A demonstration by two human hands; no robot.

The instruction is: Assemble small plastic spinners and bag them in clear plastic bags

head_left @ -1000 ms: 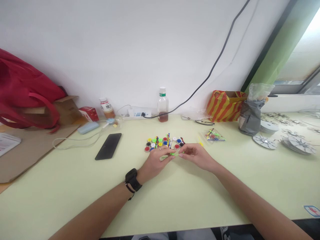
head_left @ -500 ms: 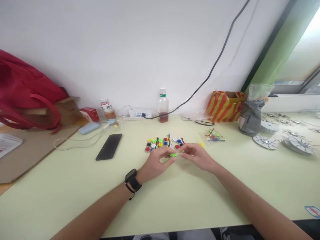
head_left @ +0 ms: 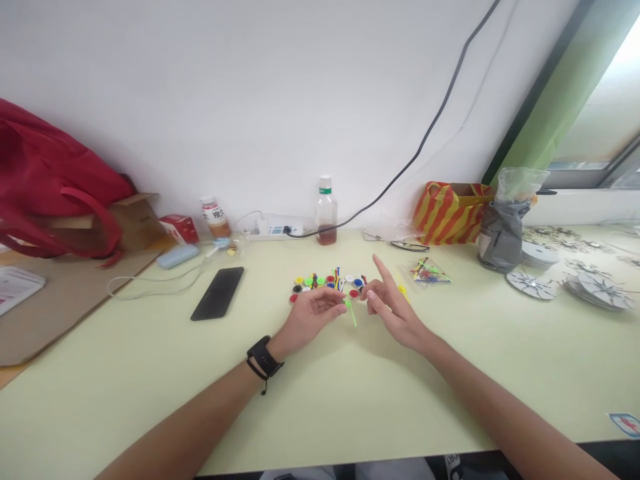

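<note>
My left hand (head_left: 315, 313) pinches a thin bright green plastic stick (head_left: 353, 313) between thumb and fingertips. The stick slants downward over the table; its upper end is partly hidden by the fingers. To its right, my right hand (head_left: 395, 310) is empty, with the index finger stretched up and away and the other fingers loosely curled. Just beyond both hands lie several small round plastic discs (head_left: 354, 293) in red, blue, white, yellow, green and black, mixed with thin coloured sticks (head_left: 337, 275). My hands cover part of this group.
A black phone (head_left: 218, 294) lies left of the discs. Behind stand a bottle of brown liquid (head_left: 327, 217) and a power strip (head_left: 280, 228). A clear bag of coloured pieces (head_left: 430, 271) lies to the right, with grey slotted discs (head_left: 531, 284) farther right. A red bag (head_left: 55, 167) sits left.
My right hand has let go of the green stick and moved slightly right, its index finger now raised. The stick has swung from level to slanting down in my left hand.
</note>
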